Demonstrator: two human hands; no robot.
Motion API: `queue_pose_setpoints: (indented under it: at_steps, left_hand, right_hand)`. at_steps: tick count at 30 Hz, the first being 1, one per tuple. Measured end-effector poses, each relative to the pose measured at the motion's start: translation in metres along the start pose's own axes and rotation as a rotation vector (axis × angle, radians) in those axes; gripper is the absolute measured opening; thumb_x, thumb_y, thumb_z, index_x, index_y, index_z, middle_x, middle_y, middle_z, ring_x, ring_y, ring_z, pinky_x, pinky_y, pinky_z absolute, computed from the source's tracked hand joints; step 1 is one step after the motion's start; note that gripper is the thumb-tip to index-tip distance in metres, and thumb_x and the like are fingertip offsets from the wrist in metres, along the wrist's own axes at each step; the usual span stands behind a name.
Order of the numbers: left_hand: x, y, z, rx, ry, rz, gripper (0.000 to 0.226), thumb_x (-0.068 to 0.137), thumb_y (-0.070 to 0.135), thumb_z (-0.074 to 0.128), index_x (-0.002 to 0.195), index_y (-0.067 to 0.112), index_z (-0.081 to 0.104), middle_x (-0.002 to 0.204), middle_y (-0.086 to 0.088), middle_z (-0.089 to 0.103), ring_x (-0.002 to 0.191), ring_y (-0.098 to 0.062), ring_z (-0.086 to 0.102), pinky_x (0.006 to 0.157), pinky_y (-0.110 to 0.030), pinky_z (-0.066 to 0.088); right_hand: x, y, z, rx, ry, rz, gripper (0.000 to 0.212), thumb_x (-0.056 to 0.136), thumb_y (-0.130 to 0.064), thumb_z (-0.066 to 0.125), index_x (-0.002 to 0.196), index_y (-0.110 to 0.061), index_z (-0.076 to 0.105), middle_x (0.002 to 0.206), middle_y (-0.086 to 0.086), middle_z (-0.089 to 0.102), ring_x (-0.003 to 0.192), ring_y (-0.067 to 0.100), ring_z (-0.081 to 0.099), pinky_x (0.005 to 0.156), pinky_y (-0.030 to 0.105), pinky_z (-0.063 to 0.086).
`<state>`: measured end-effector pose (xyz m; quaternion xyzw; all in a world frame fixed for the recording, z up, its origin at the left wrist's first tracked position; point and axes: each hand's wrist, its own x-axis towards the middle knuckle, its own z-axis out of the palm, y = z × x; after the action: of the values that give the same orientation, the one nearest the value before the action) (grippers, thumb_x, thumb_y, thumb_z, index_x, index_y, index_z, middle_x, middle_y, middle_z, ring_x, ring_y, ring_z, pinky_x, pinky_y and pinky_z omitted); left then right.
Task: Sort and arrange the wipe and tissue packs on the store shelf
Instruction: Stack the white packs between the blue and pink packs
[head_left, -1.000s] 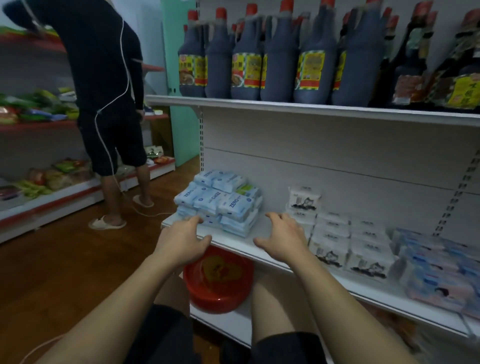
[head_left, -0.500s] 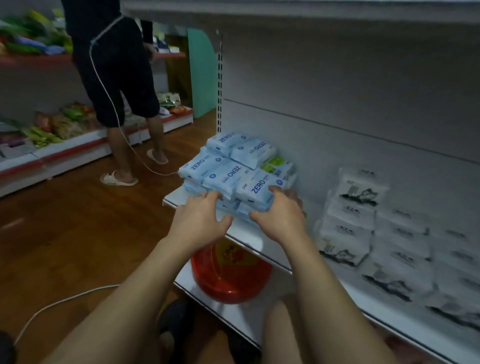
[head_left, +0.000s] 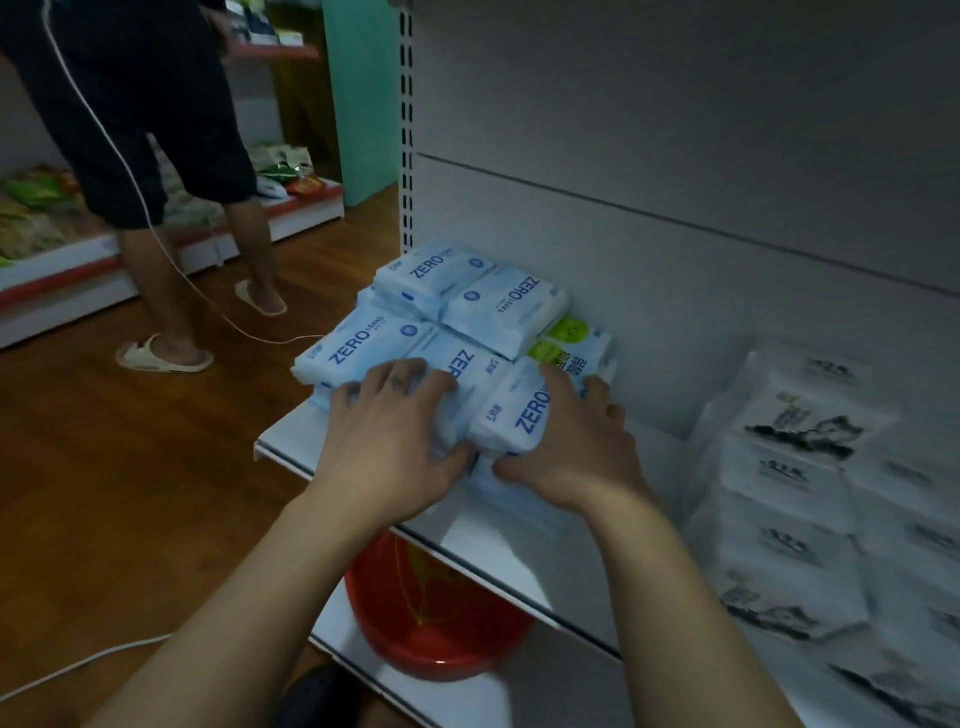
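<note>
A: What changed?

B: A second before, both hands were at the lip of the shelf. Then the left hand and right hand each clasped a front-row pack of the ZERO packs, fingers over the top, thumbs at the front edges.

A: Stack's place?

B: Shelf's left end, with the white tissue packs at its 3 o'clock. Squaring up had likely begun.

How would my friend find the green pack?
On the white metal store shelf, find the pile of pale blue ZERO wipe packs at its left end. At the pile's right side sits the white plastic pack with lime-green patches, the only green among them.
</note>
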<state>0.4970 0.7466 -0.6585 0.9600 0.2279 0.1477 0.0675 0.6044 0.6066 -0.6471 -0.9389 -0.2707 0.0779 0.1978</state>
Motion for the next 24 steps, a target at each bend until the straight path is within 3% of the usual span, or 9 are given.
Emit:
queue_pose_setpoints:
  at_steps: [3,6,11,13,15,18,21,24]
  left_hand:
    - [0.000,-0.002,0.003,-0.017,0.014,-0.004,0.081,0.062,0.076,0.024,0.131,0.037,0.043,0.144,0.005,0.039,0.133,-0.021,0.035,0.103,-0.043,0.028]
    - [-0.001,-0.001,0.006,0.028,-0.001,0.017,0.079,0.064,0.076,0.040,0.133,0.037,0.039,0.144,0.004,0.037,0.133,-0.023,0.035,0.102,-0.044,0.027]
    - [-0.003,0.009,0.002,0.005,-0.013,0.018,0.083,0.063,0.074,0.043,0.136,0.035,0.037,0.151,0.003,0.028,0.141,-0.021,0.023,0.115,-0.049,0.012]
    - [-0.004,0.017,-0.004,-0.116,0.084,0.046,0.080,0.067,0.076,0.039,0.134,0.032,0.044,0.150,0.003,0.035,0.141,-0.019,0.027,0.118,-0.049,0.010]
    - [-0.004,0.024,-0.008,-0.285,0.160,0.091,0.078,0.070,0.076,0.040,0.133,0.030,0.048,0.145,0.004,0.042,0.134,-0.018,0.036,0.115,-0.045,0.023]
    - [-0.002,0.033,-0.012,-0.500,0.147,0.197,0.077,0.071,0.072,0.053,0.137,0.034,0.042,0.141,0.009,0.042,0.127,-0.011,0.041,0.105,-0.035,0.037]
    - [0.000,0.038,-0.012,-0.668,0.037,0.211,0.079,0.064,0.073,0.061,0.135,0.047,0.037,0.138,0.015,0.036,0.124,0.000,0.041,0.104,-0.028,0.039]
    - [0.002,0.040,-0.013,-0.847,0.035,0.175,0.074,0.058,0.068,0.069,0.126,0.050,0.047,0.138,0.015,0.037,0.127,0.005,0.039,0.106,-0.016,0.035]
  right_hand:
    - [-0.002,0.007,0.001,0.042,0.063,-0.029,0.106,0.060,-0.053,0.077,0.144,-0.040,0.013,0.136,0.005,0.026,0.124,0.029,0.032,0.104,0.042,0.035]
    - [-0.008,0.013,-0.006,0.207,0.114,-0.023,0.102,0.059,-0.053,0.080,0.141,-0.041,0.021,0.124,-0.001,0.031,0.118,0.023,0.038,0.101,0.038,0.039]
    - [-0.021,0.020,-0.023,1.023,0.038,0.032,0.072,0.059,-0.038,0.088,0.122,-0.034,0.054,0.114,-0.006,0.065,0.093,0.007,0.066,0.076,0.028,0.052]
    - [-0.025,0.024,-0.029,1.281,-0.070,0.053,0.060,0.065,-0.035,0.082,0.120,-0.026,0.060,0.114,0.004,0.069,0.095,0.015,0.069,0.074,0.033,0.054]
    - [-0.028,0.027,-0.036,1.518,-0.222,0.058,0.051,0.074,-0.036,0.073,0.121,-0.017,0.063,0.115,0.013,0.069,0.097,0.029,0.069,0.076,0.041,0.056]
    - [-0.029,0.029,-0.042,1.581,-0.367,0.053,0.057,0.081,-0.051,0.051,0.118,-0.009,0.065,0.110,0.021,0.069,0.084,0.032,0.070,0.070,0.041,0.057]
    - [-0.022,0.029,-0.037,1.499,-0.304,0.046,0.060,0.083,-0.053,0.047,0.119,-0.009,0.065,0.107,0.020,0.069,0.084,0.030,0.068,0.065,0.037,0.056]
    - [-0.016,0.023,-0.032,1.552,-0.238,0.039,0.056,0.082,-0.043,0.046,0.122,-0.006,0.061,0.108,0.019,0.069,0.092,0.034,0.064,0.074,0.042,0.050]
